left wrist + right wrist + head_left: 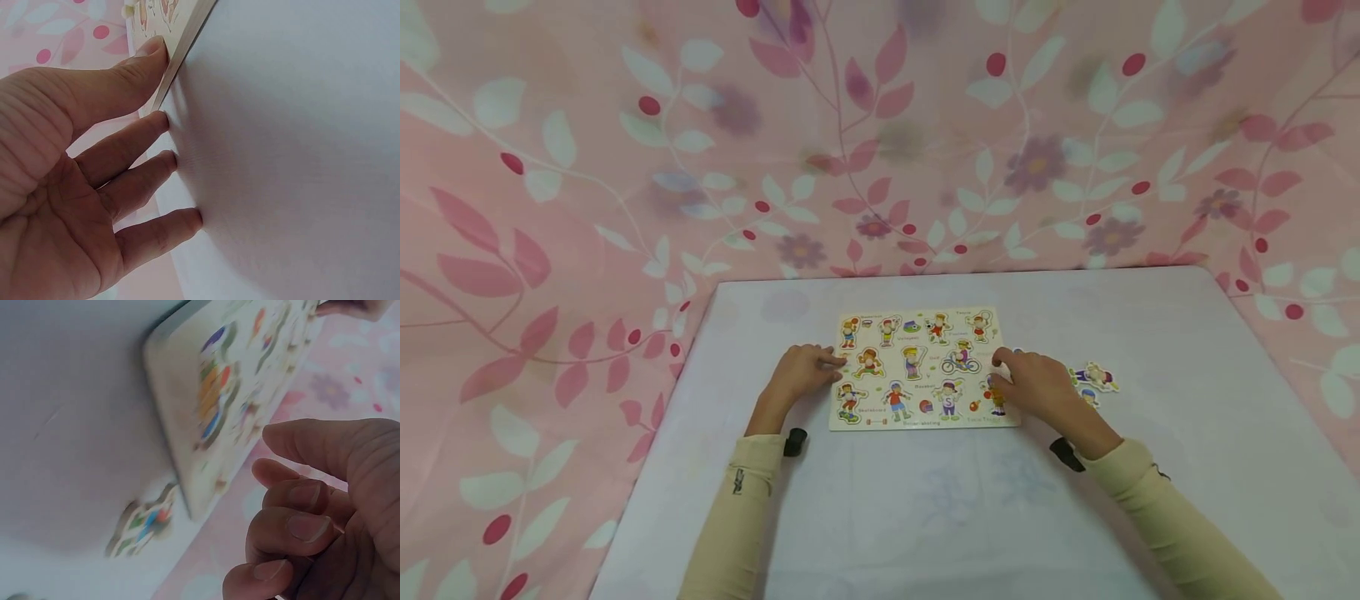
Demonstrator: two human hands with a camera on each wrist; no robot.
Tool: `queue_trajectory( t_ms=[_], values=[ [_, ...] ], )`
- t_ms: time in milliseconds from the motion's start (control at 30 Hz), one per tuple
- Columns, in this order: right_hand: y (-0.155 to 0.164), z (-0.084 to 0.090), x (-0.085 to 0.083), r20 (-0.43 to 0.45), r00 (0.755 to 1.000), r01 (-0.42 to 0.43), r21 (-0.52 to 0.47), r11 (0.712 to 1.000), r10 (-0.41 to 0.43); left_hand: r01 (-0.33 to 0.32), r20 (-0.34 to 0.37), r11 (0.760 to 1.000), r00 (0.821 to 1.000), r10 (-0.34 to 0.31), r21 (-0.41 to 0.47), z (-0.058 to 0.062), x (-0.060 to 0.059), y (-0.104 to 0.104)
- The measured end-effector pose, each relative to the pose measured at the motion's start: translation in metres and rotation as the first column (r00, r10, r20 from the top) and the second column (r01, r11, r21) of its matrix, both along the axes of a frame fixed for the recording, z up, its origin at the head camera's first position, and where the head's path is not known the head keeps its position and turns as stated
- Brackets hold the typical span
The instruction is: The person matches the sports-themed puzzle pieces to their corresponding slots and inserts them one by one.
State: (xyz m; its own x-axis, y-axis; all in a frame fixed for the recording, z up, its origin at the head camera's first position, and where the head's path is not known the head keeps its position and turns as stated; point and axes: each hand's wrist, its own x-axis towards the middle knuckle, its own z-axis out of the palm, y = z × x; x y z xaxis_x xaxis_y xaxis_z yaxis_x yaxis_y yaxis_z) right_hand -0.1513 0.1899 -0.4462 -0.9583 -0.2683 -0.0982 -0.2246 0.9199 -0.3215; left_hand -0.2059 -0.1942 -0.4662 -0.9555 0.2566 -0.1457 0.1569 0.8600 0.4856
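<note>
A puzzle board (921, 367) printed with cartoon sports figures lies flat in the middle of the white table (925, 508). My left hand (820, 367) rests at the board's left edge. In the left wrist view its fingers (164, 120) lie straight with the tips on the table, and the thumb presses against the board's edge (181, 50). My right hand (1011, 375) is over the board's right edge. The right wrist view shows its fingers (294, 500) curled in with nothing between them, beside the board (237, 381).
Two loose figure pieces (1093, 377) lie on the table just right of my right hand; one piece (147, 522) shows close to the board's corner. A pink floral cloth (880, 150) hangs behind and around the table.
</note>
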Motion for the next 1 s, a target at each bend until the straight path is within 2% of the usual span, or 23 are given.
queue_trajectory(
  t_ms=[433, 733, 1000],
  values=[
    [0.038, -0.019, -0.020, 0.002, 0.997, 0.079, 0.063, 0.995, -0.079, -0.004, 0.010, 1.000, 1.000, 0.004, 0.013, -0.002, 0.001, -0.001],
    [0.040, -0.017, -0.020, 0.019, 0.996, 0.083, 0.084, 0.993, -0.085, -0.002, 0.000, 1.000, 1.000, 0.002, 0.024, -0.002, 0.001, -0.001],
    [0.042, -0.017, -0.018, -0.003, 0.997, 0.078, 0.054, 0.995, -0.078, 0.005, 0.002, 1.000, 1.000, -0.006, 0.024, -0.002, 0.000, -0.002]
  ],
)
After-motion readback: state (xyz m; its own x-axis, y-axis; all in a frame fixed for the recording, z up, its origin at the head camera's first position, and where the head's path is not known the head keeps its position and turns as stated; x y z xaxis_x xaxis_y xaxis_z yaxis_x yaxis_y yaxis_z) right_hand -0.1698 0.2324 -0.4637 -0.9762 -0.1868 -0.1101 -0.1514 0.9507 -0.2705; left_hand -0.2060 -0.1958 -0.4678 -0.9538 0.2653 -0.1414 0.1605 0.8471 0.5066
